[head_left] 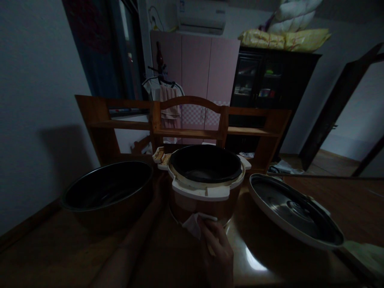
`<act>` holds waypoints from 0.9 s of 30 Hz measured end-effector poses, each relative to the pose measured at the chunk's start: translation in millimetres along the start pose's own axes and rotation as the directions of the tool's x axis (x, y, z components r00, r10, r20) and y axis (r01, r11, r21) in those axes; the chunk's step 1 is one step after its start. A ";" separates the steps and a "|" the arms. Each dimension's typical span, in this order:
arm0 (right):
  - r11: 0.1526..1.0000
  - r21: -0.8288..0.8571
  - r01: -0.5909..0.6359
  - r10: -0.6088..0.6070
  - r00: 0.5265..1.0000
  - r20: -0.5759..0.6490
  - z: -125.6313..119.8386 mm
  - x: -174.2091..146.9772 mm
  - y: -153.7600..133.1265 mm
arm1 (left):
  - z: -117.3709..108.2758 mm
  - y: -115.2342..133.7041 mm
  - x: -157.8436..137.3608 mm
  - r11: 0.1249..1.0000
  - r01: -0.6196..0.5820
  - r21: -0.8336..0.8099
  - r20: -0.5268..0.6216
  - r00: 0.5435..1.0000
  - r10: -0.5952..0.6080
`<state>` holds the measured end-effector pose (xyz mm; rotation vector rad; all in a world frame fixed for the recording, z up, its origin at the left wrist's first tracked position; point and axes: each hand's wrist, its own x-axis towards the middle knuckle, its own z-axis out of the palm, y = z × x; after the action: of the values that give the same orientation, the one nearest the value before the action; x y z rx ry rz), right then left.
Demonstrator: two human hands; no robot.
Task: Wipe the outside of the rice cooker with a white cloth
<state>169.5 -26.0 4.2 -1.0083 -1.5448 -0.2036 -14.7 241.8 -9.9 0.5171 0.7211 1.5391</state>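
Note:
An electric cooker [192, 191] with a white rim and brown body stands open in the middle of the table, a dark inner pot [205, 164] inside it. My right hand [217, 248] presses a white cloth [194, 225] against the lower front of the cooker's body. My left forearm reaches forward along the table, and my left hand [158, 187] lies at the cooker's left side, between it and a large dark bowl [108, 192]. The room is dim, so I cannot make out the left hand's fingers.
The cooker's lid [294, 212] lies upside down, tilted, right of the cooker. A low wooden shelf rack [186, 132] stands at the back of the glossy brown table [264, 256]. Behind are a pink wardrobe, a dark cabinet and an open door at right.

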 end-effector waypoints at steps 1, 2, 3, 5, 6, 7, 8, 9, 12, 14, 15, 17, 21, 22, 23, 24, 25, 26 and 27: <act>1.000 -0.007 0.005 -0.005 1.000 0.005 -2.1 -2.2 1.6 | 3.6 2.6 -3.8 1.000 0.006 -0.001 -0.013 1.000 -0.006; 1.000 -0.016 0.012 -0.012 1.000 0.004 -4.1 -4.2 3.4 | 7.0 5.2 -7.2 1.000 0.011 0.001 -0.019 1.000 -0.011; 0.999 -0.027 0.017 -0.017 1.000 -0.001 -6.1 -5.9 5.2 | 10.1 7.4 -10.1 1.000 0.018 0.004 -0.028 0.999 -0.018; 0.999 -0.047 0.016 -0.017 1.000 -0.016 -9.5 -7.6 8.7 | 14.8 10.7 -14.2 1.000 0.025 0.007 -0.042 0.999 -0.024; 0.998 -0.057 0.013 -0.014 1.000 -0.024 -10.9 -7.2 10.0 | 16.5 11.7 -15.4 1.000 0.023 0.004 -0.056 0.998 -0.023; 0.998 -0.064 0.007 -0.009 0.999 -0.036 -12.0 -5.7 10.8 | 17.7 12.1 -16.4 1.000 0.027 0.002 -0.068 0.997 -0.027; 0.997 -0.071 0.007 -0.010 0.999 -0.047 -12.7 -3.0 10.9 | 18.5 12.2 -17.3 0.999 0.032 0.009 -0.070 0.997 -0.031; 0.997 -0.075 0.011 -0.016 0.998 -0.057 -12.9 0.7 10.3 | 19.1 12.1 -18.2 0.999 0.030 0.021 -0.065 0.997 -0.029; 0.996 -0.088 0.032 -0.041 0.994 -0.104 -11.2 16.8 3.8 | 20.9 11.2 -21.6 0.999 0.022 0.045 -0.056 0.998 -0.020; 0.995 -0.092 0.033 -0.043 0.993 -0.113 -8.6 28.6 -2.8 | 22.1 11.1 -23.8 0.999 0.015 0.029 -0.048 0.999 -0.014; 0.995 -0.091 0.030 -0.041 0.993 -0.111 -7.1 33.8 -6.2 | 22.4 11.2 -24.3 1.000 0.023 0.018 -0.042 0.999 -0.022; 0.995 -0.089 0.038 -0.047 0.994 -0.100 -4.5 41.8 -11.9 | 22.0 11.3 -23.5 1.000 0.024 0.000 -0.029 0.999 -0.024; 0.997 -0.071 0.033 -0.039 0.996 -0.085 -1.9 45.7 -16.6 | 16.7 9.1 -16.3 1.000 0.004 -0.015 -0.054 0.999 -0.005; 0.998 -0.063 0.025 -0.029 0.997 -0.071 -1.7 44.3 -16.3 | 15.2 8.2 -14.7 1.000 0.000 -0.010 -0.054 0.999 0.000; 0.998 -0.054 0.025 -0.028 0.998 -0.058 -1.6 42.3 -15.6 | 14.1 7.3 -13.7 1.000 -0.001 -0.002 -0.047 0.999 0.001; 0.998 -0.047 0.029 -0.032 0.998 -0.049 -1.6 39.9 -14.5 | 13.5 6.6 -13.3 1.000 0.001 0.005 -0.041 0.999 -0.001; 0.999 -0.042 0.034 -0.036 0.999 -0.040 -1.6 37.1 -13.2 | 13.4 6.2 -13.4 1.000 0.016 0.006 -0.038 0.999 -0.016; 0.999 -0.039 0.038 -0.039 0.999 -0.032 -1.6 34.2 -11.8 | 13.7 6.1 -14.0 0.999 0.038 -0.006 -0.040 0.998 -0.038; 0.998 -0.035 0.043 -0.043 0.999 -0.028 -1.6 31.4 -10.2 | 14.2 6.1 -14.7 0.998 0.052 -0.019 -0.040 0.998 -0.053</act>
<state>166.7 -18.4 36.2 -0.9956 -1.5425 -0.2742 -7.6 229.2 5.7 0.4507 0.7458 1.5096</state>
